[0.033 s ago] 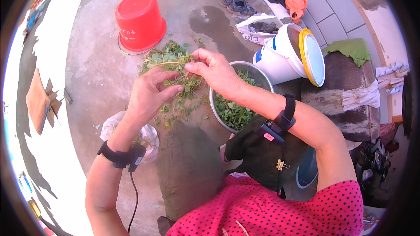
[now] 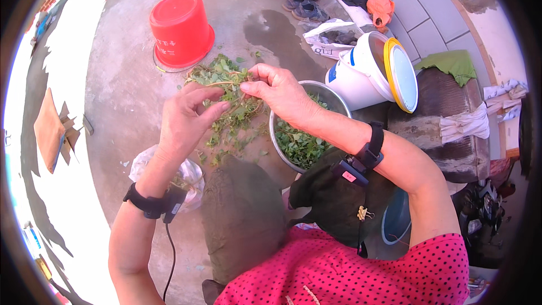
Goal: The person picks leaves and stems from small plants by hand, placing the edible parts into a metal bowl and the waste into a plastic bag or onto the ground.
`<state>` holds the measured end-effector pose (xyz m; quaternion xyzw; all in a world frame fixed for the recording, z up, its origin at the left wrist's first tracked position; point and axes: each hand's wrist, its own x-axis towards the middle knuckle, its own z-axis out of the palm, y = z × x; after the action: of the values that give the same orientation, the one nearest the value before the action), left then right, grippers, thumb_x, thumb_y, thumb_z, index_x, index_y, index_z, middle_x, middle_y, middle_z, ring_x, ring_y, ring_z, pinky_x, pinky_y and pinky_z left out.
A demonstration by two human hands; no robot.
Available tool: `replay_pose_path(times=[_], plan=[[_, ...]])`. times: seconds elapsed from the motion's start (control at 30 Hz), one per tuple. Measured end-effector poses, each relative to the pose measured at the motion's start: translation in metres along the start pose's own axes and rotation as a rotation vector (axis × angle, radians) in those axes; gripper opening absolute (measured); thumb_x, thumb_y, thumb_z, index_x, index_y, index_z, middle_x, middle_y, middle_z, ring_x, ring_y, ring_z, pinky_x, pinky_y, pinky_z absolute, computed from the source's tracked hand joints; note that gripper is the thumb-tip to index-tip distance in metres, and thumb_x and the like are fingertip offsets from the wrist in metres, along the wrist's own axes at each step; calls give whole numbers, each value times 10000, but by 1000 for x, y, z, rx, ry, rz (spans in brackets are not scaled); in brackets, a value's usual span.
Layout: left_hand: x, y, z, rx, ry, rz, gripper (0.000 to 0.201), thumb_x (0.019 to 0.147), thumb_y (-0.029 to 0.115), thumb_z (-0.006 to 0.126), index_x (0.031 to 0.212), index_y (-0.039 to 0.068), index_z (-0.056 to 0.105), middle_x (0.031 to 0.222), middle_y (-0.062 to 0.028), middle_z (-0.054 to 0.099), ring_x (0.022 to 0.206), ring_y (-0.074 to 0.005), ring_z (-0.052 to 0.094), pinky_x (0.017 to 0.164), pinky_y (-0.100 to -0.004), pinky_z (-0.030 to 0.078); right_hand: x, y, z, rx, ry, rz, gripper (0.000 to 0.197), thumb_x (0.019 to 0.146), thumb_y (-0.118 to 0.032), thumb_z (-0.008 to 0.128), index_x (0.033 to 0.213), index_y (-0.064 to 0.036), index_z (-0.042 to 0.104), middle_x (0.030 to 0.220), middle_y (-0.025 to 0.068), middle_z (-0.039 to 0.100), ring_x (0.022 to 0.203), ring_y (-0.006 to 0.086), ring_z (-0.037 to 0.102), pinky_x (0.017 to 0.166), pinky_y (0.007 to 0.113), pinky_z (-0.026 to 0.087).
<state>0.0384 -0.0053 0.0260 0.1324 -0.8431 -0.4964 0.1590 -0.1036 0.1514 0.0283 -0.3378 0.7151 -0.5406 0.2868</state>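
"Tell me about the hands."

"From where I stand, both reach out over a concrete floor (image 2: 130,96). The right hand (image 2: 280,93) has a narrow pinch, thumb against finger, on a thin stem (image 2: 217,83). The left hand (image 2: 188,114) is just beside it, thumb and fingers parted in a wide gap — whether a fingertip brushes a leaf, I can't tell."

"And the greens?"

"The leafy greens (image 2: 224,69) lie in a loose, tangled heap on the floor, under and beyond the hands. More green leaves (image 2: 302,142) sit in a round metal bowl (image 2: 273,135) to the right of the heap."

"Anything around them?"

"A red bucket (image 2: 180,28) beyond the heap (it stands upside down), a white bucket (image 2: 358,82) just beside the bowl — and a pale plastic bag (image 2: 193,181) near the left wrist."
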Motion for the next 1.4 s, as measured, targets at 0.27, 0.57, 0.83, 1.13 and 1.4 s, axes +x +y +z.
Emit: replay_pose_path(times=[0.27, 0.57, 0.83, 1.13, 1.4], plan=[[0, 36, -8, -22, -340, 193, 200, 872, 87, 567, 1033, -31, 559, 898, -175, 588, 925, -319, 581, 788, -387, 444, -30, -39, -11, 94, -156, -26, 196, 855, -176, 656, 888, 17, 647, 791, 42, 660, 743, 88, 592, 694, 257, 462], [29, 9, 14, -37, -69, -45, 159, 897, 149, 494, 799, 27, 524, 609, -78, 520, 548, -253, 495, 551, -378, 415, -33, -45, -16, -65, -98, 18, 177, 886, -180, 632, 818, -18, 616, 727, -2, 615, 706, 60, 538, 658, 226, 420], [30, 25, 16, -500, -459, -193, 306, 982, 322, 485, 962, 58, 638, 798, 48, 565, 741, -31, 477, 659, -190, 378, -18, -27, -46, 297, -15, 54, 172, 905, -154, 602, 819, -6, 621, 711, 35, 614, 675, 94, 559, 652, 246, 447], [43, 24, 35, -294, -387, -197, 226, 929, 223, 473, 883, 49, 610, 741, 21, 555, 663, -57, 537, 588, -202, 370, -18, -21, -45, 98, 24, -4, 185, 901, -164, 615, 852, 15, 615, 721, 30, 631, 672, 99, 579, 643, 247, 455], [43, 15, 49, -947, -347, -323, 250, 959, 243, 534, 1075, 26, 580, 761, 33, 487, 665, -58, 459, 532, -186, 336, -17, -26, -57, 400, 70, 14, 183, 905, -166, 620, 887, 16, 621, 740, 39, 625, 685, 86, 566, 633, 226, 442]])
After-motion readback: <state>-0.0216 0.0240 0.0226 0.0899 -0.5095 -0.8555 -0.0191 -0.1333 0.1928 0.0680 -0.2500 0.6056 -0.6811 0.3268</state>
